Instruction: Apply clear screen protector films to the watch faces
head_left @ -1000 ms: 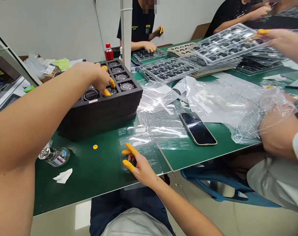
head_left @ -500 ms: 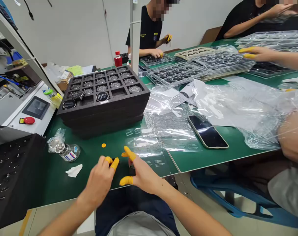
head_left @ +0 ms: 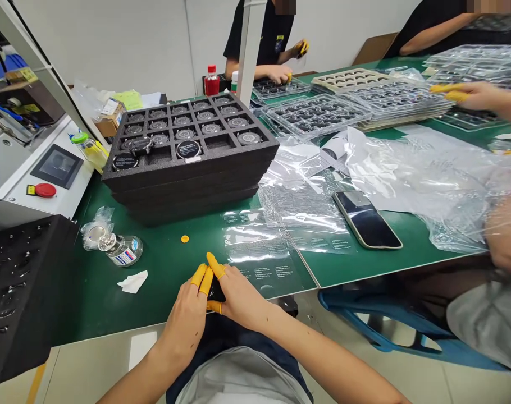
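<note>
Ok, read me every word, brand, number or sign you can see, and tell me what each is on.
None is clear enough to quote reliably.
Clear printed sheet: white lines, too small.
Round black disc in the foam tray: white print, too small.
Bottle label: too small and blurred.
Black shirt: emblem, unreadable.
Dark piece being held: no text visible.

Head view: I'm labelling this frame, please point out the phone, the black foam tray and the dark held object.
Phone (head_left: 367, 220): head view, middle of its screen.
Black foam tray (head_left: 217, 170): head view, its near wall.
Dark held object (head_left: 215, 290): head view, its visible surface.
</note>
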`<state>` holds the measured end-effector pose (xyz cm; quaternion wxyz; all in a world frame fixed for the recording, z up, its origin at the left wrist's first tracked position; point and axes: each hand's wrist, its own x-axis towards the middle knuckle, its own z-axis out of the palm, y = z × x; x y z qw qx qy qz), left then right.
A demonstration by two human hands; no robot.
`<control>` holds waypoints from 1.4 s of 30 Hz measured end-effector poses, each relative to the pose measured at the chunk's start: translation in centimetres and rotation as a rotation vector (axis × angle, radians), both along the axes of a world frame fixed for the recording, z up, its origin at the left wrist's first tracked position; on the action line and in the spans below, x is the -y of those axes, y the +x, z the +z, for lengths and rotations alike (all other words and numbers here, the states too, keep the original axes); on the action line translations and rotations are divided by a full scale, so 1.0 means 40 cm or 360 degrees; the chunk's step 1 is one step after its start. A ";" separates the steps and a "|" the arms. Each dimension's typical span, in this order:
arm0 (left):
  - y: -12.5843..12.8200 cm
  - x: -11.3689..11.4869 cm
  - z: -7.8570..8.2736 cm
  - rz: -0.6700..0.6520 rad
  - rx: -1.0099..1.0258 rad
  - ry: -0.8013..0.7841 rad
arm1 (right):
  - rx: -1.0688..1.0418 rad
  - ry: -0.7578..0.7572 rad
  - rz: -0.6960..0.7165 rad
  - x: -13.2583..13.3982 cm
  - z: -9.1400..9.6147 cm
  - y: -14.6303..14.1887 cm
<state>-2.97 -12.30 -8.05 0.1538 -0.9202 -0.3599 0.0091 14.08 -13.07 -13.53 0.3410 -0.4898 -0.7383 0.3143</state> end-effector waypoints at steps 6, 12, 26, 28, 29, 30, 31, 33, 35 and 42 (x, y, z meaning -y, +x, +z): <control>0.031 0.002 0.009 0.0235 -0.0014 -0.0172 | -0.0026 -0.0132 -0.0012 0.009 0.015 -0.003; 0.015 -0.017 0.014 0.0329 0.0188 -0.0396 | -0.0122 -0.0110 -0.0043 0.015 -0.002 -0.003; -0.044 -0.029 0.117 0.0468 0.0587 -0.0548 | -0.0096 0.0072 -0.0048 0.020 -0.012 -0.001; -0.134 -0.041 0.167 0.0824 0.0824 -0.0335 | -0.0065 0.0095 -0.0047 0.023 -0.011 0.001; -0.187 -0.046 0.186 0.1012 0.0877 -0.0213 | -0.0047 0.0106 -0.0036 0.023 -0.010 0.001; -0.238 -0.051 0.199 0.1203 0.0838 -0.0090 | -0.0031 0.0117 -0.0021 0.023 -0.009 0.002; -0.282 -0.055 0.206 0.1375 0.0708 -0.0024 | -0.0016 0.0130 -0.0005 0.022 -0.007 0.001; -0.337 -0.067 0.198 0.1424 0.0515 0.0210 | 0.0021 0.0155 0.0019 0.020 -0.005 0.000; -0.344 -0.084 0.172 0.1170 0.0428 0.0384 | 0.0069 0.0185 0.0037 0.018 -0.002 -0.002; -0.178 -0.107 0.098 0.0512 0.0558 0.0085 | 0.0084 0.0138 0.0025 0.013 -0.001 -0.011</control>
